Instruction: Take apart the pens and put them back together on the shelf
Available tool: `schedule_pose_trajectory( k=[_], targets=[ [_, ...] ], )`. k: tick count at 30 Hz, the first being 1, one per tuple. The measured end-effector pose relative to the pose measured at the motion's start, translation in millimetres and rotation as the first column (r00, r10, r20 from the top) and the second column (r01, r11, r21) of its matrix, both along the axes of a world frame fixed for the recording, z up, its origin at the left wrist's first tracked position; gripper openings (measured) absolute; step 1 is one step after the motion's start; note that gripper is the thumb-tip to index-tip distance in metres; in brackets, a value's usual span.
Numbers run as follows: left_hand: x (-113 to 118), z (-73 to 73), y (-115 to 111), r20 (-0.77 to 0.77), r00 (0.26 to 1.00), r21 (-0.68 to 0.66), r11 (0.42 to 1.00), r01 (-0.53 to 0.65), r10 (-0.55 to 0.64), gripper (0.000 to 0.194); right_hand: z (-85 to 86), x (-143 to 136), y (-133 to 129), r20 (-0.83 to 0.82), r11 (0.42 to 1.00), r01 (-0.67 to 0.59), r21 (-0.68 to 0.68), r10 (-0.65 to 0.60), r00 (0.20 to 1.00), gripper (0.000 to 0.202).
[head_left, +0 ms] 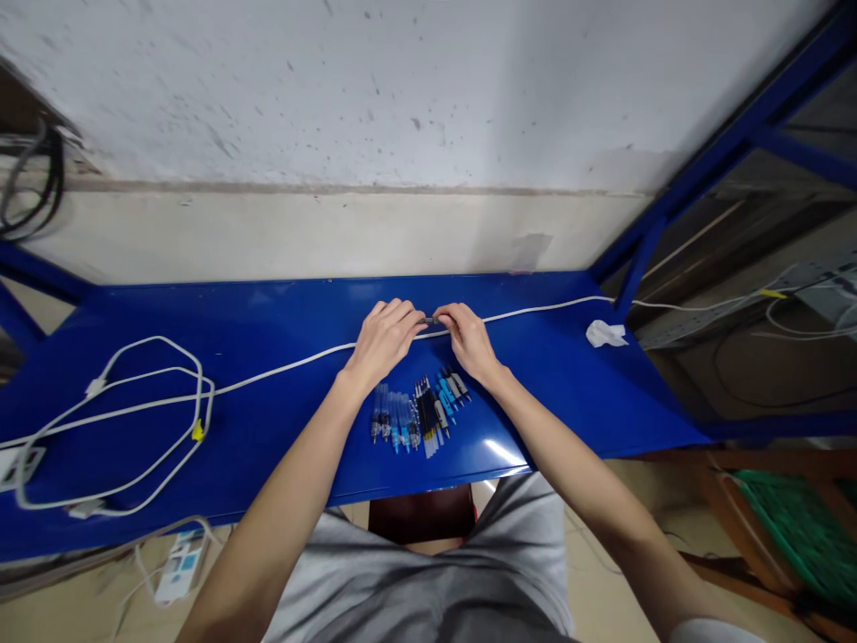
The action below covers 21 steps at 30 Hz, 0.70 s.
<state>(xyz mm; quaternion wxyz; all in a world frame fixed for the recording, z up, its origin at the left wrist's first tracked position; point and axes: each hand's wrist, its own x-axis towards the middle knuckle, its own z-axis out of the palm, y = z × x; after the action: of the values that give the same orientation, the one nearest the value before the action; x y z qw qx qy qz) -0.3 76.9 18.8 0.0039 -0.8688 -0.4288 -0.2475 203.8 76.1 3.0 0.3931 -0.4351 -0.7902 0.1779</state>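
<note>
Between my fingertips, above the blue shelf (287, 313), is a small dark pen part (429, 321). My left hand (388, 338) pinches its left end, and my right hand (467, 338) pinches its right end. Nearer to me lie clear pen barrels (395, 415) with black or blue tips, side by side. Beside them are thin dark refills (426, 406) with yellowish and pale ends. To the right lie several grey and blue pen parts with clips (452, 388). The fine detail of the held part is too small to make out.
A white cable (287, 364) crosses the shelf, passes by my hands and loops at the left. Crumpled white tissue (606, 334) lies at the right. Blue frame bars (636, 259) rise at the right, and a pale wall (335, 237) stands behind.
</note>
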Motion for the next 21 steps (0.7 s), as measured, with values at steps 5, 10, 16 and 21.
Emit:
schedule_pose_trajectory(
  k=[5,10,16,21],
  targets=[
    [2.1,-4.2,-4.9,-0.028,0.991,-0.021,0.991,-0.134,0.133,0.033,-2.4,-3.4,1.7,0.061,0.994,-0.104,0.015,0.103,0.993,0.036],
    [5.9,-8.0,-6.1,-0.08,0.964,-0.102,0.96,-0.259,0.252,0.025,-1.0,-8.2,0.1,0.082,0.995,-0.045,0.091,0.037,0.996,0.025],
    [1.5,-10.2,-6.8,-0.064,0.96,-0.083,0.957,-0.278,0.273,0.02,-1.5,-12.3,-0.8,0.141,0.994,-0.068,0.091,0.054,0.989,0.029],
    [3.9,-10.3,-6.3,-0.064,0.963,-0.094,0.959,-0.268,0.263,0.022,-5.7,-11.6,0.4,0.067,0.993,-0.047,0.11,0.04,0.997,0.029]
  ],
)
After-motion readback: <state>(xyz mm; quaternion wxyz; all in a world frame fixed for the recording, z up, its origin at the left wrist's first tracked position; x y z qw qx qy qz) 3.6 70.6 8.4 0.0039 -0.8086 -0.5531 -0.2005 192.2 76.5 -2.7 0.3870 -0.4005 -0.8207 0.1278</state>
